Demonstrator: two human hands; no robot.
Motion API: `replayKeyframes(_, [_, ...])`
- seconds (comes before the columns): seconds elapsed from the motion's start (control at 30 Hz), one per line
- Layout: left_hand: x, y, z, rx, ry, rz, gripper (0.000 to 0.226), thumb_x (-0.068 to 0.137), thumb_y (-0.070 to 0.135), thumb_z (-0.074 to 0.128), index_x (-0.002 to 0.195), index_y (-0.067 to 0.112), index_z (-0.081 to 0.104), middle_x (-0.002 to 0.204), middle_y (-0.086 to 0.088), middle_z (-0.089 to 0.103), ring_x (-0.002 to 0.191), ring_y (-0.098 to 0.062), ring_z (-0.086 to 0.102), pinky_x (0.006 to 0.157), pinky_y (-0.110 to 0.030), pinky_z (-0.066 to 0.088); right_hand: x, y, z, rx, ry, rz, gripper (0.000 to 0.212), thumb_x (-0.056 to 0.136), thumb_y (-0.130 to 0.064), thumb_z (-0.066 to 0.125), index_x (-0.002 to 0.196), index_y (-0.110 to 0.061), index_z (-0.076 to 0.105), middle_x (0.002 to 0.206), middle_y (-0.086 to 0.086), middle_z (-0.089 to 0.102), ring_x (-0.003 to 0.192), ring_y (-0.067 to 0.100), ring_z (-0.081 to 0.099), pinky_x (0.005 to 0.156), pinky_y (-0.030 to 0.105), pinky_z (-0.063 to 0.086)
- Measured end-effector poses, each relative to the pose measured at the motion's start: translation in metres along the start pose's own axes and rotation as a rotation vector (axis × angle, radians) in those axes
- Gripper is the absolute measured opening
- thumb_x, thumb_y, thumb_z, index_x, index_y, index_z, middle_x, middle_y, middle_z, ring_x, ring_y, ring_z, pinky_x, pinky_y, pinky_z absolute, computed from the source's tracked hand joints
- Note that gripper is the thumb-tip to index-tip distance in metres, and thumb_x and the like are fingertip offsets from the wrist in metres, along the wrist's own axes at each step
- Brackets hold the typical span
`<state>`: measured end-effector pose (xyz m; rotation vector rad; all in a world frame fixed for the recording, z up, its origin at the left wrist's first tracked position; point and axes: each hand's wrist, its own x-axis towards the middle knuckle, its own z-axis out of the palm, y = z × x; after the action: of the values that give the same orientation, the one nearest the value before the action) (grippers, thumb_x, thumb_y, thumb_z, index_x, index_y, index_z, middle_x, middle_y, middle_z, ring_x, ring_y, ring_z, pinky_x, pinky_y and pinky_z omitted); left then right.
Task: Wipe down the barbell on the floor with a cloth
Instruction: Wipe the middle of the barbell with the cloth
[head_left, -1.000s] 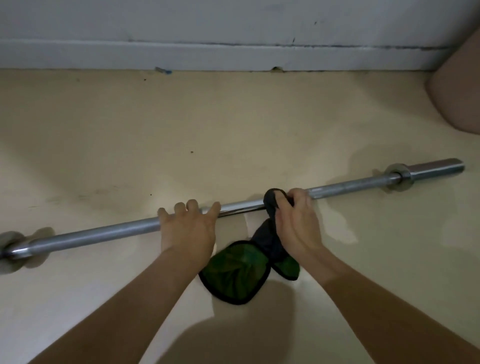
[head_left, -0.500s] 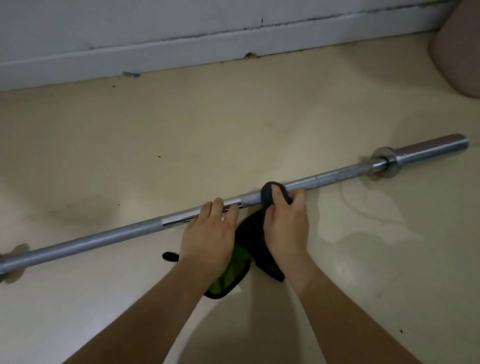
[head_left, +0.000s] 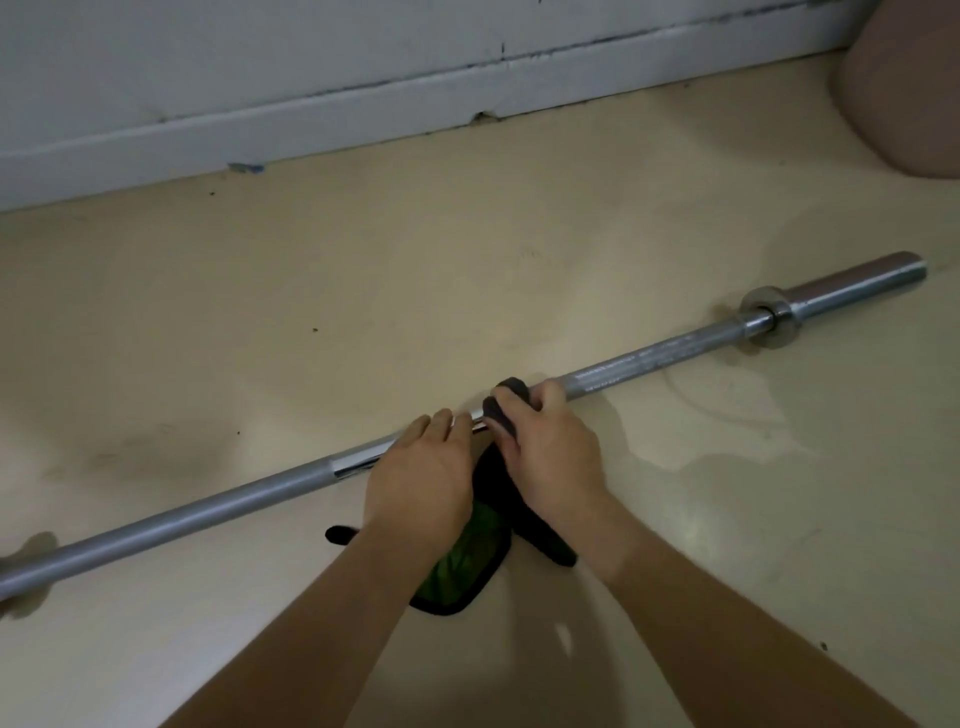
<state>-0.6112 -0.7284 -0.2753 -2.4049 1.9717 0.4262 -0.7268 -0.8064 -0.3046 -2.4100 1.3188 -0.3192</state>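
Left hand (head_left: 415, 483) slid beside right hand (head_left: 556, 457); its fingers (head_left: 439, 423) rest on barbell (head_left: 208, 512), right fingers (head_left: 548, 397) grip cloth (head_left: 452, 577).

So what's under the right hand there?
The right hand grips a dark, green-panelled cloth draped over the silver steel barbell. The bar beneath it, and whether the cloth wraps fully round, are hidden.
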Motion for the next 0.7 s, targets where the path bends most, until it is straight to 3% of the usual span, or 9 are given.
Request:
replayKeyframes(0.1, [-0.007,-0.004,0.004,0.042,-0.038,0.013,0.059,0.082,0.011,0.057,0.139,0.012,0.04,0.137,-0.007,0.049,0.121,-0.024,0.049,0.096,-0.034,0.044,0.014,0.046,-0.021,-0.088,0.116,0.181,0.03,0.095,-0.037,0.048,0.11,-0.014,0.061,0.1,0.014,0.051,0.072,0.033,0.057,0.06,0.035,0.046])
replayKeyframes(0.17, [-0.014,-0.004,0.008,0.038,-0.057,-0.001,0.062,0.073,0.009,0.068,0.133,0.009,0.049,0.133,-0.011,0.055,0.118,-0.027,0.054,0.09,-0.037,0.05,0.016,0.039,-0.02,-0.031,0.195,0.352,0.032,0.096,-0.034,0.046,0.105,-0.007,0.061,0.101,0.016,0.053,0.075,0.035,0.059,0.062,0.034,0.044])
replayKeyframes(0.2, [-0.015,-0.002,0.009,0.037,-0.042,-0.005,0.06,0.073,0.01,0.069,0.131,0.009,0.051,0.132,-0.01,0.056,0.117,-0.026,0.055,0.088,-0.037,0.051,0.013,0.023,-0.014,-0.014,0.156,0.355,0.032,0.097,-0.033,0.044,0.104,-0.006,0.061,0.102,0.016,0.054,0.074,0.034,0.059,0.062,0.033,0.043])
replayKeyframes(0.3, [-0.021,0.001,0.007,0.019,-0.027,0.032,0.055,0.085,0.014,0.056,0.138,0.013,0.043,0.144,-0.008,0.044,0.13,-0.024,0.045,0.099,-0.035,0.043,-0.005,-0.016,-0.001,-0.072,0.034,0.14,0.029,0.096,-0.033,0.046,0.101,-0.007,0.06,0.097,0.012,0.054,0.064,0.027,0.058,0.054,0.031,0.046])
replayKeyframes(0.4, [-0.027,-0.004,0.011,0.002,-0.024,0.053,0.062,0.087,0.01,0.052,0.145,0.014,0.031,0.152,-0.004,0.03,0.138,-0.021,0.033,0.107,-0.034,0.034,0.001,0.017,-0.017,-0.209,0.064,-0.035,0.018,0.084,-0.023,0.066,0.084,-0.005,0.064,0.077,0.012,0.057,0.054,0.027,0.056,0.038,0.03,0.044])
replayKeyframes(0.53, [-0.039,-0.004,0.013,0.001,-0.037,0.08,0.067,0.086,0.006,0.051,0.147,0.013,0.024,0.155,-0.002,0.021,0.141,-0.018,0.024,0.11,-0.032,0.029,0.0,0.023,-0.014,-0.102,0.172,0.354,0.03,0.096,-0.031,0.046,0.096,-0.005,0.06,0.094,0.015,0.057,0.071,0.032,0.059,0.058,0.035,0.045])
replayKeyframes(0.63, [-0.043,-0.004,0.011,-0.044,-0.025,0.098,0.066,0.08,0.005,0.058,0.142,0.01,0.036,0.15,-0.008,0.034,0.136,-0.02,0.036,0.106,-0.035,0.038,-0.019,-0.016,0.007,-0.061,0.028,0.16,0.032,0.096,-0.036,0.043,0.104,-0.009,0.059,0.099,0.012,0.055,0.072,0.03,0.059,0.06,0.037,0.05])
replayKeyframes(0.7, [-0.046,-0.006,0.01,-0.033,-0.042,0.12,0.065,0.084,0.006,0.052,0.145,0.012,0.029,0.154,-0.004,0.027,0.139,-0.018,0.031,0.107,-0.032,0.037,-0.024,-0.006,-0.004,-0.125,-0.056,0.039,0.031,0.097,-0.036,0.042,0.11,-0.012,0.057,0.103,0.01,0.052,0.076,0.029,0.059,0.062,0.038,0.051])
